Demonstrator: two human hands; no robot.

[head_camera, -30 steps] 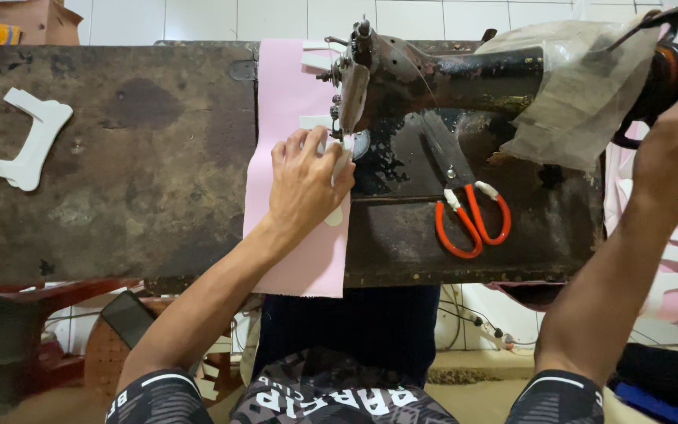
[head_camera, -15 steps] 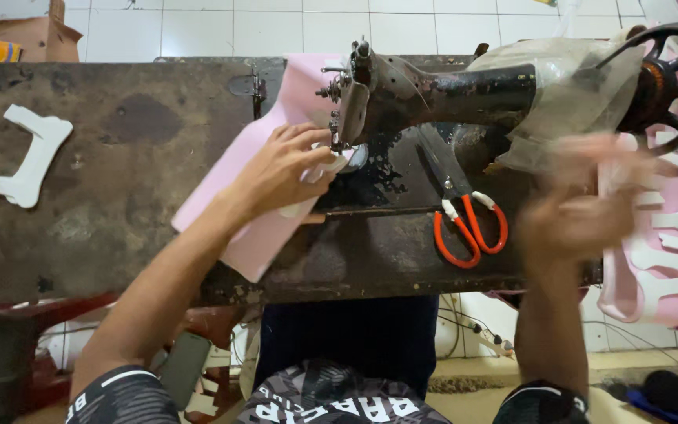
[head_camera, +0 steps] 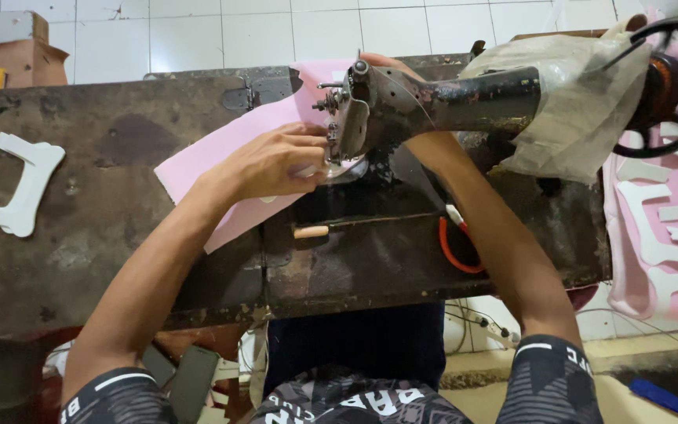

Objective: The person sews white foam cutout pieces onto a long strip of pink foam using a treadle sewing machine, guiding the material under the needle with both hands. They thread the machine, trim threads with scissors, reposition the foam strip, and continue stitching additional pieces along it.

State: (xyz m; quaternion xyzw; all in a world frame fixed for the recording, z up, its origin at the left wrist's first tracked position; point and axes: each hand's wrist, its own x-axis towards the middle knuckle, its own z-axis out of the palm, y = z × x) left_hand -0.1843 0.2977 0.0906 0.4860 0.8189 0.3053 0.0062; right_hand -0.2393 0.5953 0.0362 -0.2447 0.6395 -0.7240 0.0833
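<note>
A pink sheet of material (head_camera: 221,153) lies turned at an angle on the dark worn table (head_camera: 103,259), running under the head of an old black sewing machine (head_camera: 433,98). My left hand (head_camera: 272,165) presses flat on the sheet right beside the needle. My right arm passes under the machine's arm, and my right hand (head_camera: 386,63) shows only partly behind the machine head, on the far part of the pink sheet. Whether it grips anything is hidden.
Orange-handled scissors (head_camera: 453,247) and a wooden-handled tool (head_camera: 311,232) lie on the machine bed. A white cut-out shape (head_camera: 21,192) sits at the table's left. Pink and white cut pieces (head_camera: 661,228) are stacked at right. The handwheel (head_camera: 672,86) stands far right, beside a plastic cover (head_camera: 574,102).
My right hand left the handwheel side and reached under the machine arm to the back. The pink sheet has rotated further to an angle under my left hand.
</note>
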